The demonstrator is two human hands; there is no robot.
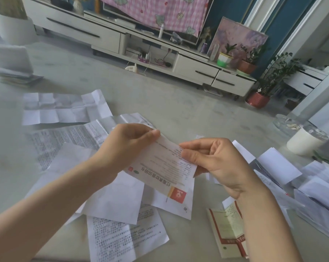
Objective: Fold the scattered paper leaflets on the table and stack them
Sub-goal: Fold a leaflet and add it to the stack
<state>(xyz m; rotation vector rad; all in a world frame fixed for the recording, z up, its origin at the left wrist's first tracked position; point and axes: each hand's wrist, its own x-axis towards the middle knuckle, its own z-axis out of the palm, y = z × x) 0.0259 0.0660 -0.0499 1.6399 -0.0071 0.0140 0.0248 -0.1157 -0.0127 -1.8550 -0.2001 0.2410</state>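
Unfolded sheets [69, 108] lie on the table [178, 110], folded pile [311, 182] right, white cup [303, 142] beyond. Left hand [125, 146] and right hand [214, 159] each pinch the leaflet [165, 171].

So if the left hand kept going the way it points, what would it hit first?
Likely nothing: the left hand, pinching the red-logo leaflet, points up-right, passing beyond the right hand over the table; depth is unclear.

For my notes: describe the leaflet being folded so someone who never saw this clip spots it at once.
On the pale grey table strewn with white paper sheets, look to the middle, where the left hand and right hand work. Their fingers pinch a printed white paper leaflet. Only it carries a red headline and an orange-red square logo at its near end.
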